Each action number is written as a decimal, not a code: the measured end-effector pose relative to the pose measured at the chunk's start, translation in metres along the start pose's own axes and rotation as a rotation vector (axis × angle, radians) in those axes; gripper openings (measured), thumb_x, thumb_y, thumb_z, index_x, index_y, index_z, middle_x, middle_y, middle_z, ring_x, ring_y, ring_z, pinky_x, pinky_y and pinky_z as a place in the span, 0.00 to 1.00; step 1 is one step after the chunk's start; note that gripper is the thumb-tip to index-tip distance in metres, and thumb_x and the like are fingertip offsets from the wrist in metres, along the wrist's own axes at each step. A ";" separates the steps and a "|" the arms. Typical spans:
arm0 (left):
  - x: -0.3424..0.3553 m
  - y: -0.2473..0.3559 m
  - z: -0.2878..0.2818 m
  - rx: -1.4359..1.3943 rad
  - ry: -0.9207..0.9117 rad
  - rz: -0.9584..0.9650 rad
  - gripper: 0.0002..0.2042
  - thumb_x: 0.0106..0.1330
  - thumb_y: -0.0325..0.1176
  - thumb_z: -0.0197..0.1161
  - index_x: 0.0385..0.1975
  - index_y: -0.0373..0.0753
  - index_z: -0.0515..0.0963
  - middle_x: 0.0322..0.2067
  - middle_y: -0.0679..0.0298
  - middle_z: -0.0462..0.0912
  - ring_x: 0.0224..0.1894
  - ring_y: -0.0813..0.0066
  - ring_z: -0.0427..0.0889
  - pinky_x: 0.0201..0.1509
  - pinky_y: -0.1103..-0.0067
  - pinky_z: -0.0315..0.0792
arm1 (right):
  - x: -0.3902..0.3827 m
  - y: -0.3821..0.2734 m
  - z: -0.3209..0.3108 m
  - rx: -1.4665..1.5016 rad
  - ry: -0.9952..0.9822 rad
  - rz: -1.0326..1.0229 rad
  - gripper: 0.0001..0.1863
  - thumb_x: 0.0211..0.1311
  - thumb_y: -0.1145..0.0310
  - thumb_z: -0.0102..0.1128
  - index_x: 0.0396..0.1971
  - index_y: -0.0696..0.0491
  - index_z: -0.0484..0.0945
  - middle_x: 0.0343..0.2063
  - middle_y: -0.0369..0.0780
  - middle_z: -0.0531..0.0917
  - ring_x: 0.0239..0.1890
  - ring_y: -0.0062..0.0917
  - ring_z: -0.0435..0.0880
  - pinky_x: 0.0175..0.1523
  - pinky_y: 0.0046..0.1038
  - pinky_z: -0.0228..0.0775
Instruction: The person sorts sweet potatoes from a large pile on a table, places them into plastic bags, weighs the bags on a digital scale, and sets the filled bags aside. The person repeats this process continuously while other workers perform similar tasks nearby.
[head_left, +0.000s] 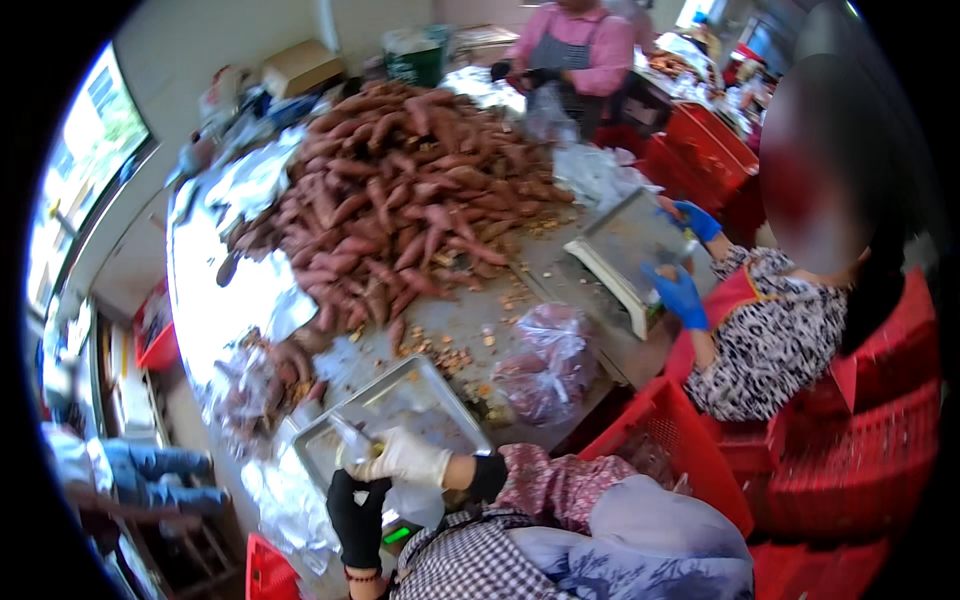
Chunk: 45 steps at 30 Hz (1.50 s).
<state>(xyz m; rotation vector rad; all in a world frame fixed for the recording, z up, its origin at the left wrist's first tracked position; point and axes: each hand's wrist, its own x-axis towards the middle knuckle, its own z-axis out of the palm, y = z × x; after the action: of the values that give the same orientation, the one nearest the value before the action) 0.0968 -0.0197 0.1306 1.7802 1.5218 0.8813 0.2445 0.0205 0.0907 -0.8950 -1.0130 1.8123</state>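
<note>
My left hand [358, 520], in a black glove with a beaded bracelet at the wrist, is closed with its fingertips near my right hand [408, 458]. That right hand wears a white glove and is closed too. Thin clear plastic [348, 436] sticks up beside the white fingers, and more of it hangs below them; it looks like a plastic bag, though blur hides the exact grip. Both hands are over the near edge of a metal scale tray [455, 405], whose green display [397, 534] glows below. Right of the tray stands a clear bag of sweet potatoes [548, 375].
A big heap of sweet potatoes [400, 190] covers the far table, with scraps around it. At right, a co-worker's blue-gloved hands [680, 295] are at another scale [630, 255]. Red crates [690, 440] stand along the right. Another person [575, 50] stands behind the heap.
</note>
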 end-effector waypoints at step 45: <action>0.003 -0.003 -0.019 -0.086 0.001 0.013 0.05 0.61 0.25 0.65 0.35 0.36 0.78 0.30 0.61 0.80 0.31 0.71 0.81 0.36 0.77 0.73 | -0.020 -0.030 -0.025 -0.046 0.062 0.286 0.08 0.61 0.69 0.67 0.35 0.56 0.78 0.31 0.33 0.82 0.34 0.16 0.78 0.43 0.20 0.70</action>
<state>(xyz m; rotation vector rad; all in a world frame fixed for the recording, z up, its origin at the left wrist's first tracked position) 0.0806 -0.0154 0.1395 1.7301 1.4517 0.9401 0.2839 0.0183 0.1105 -1.1658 -0.9279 1.9882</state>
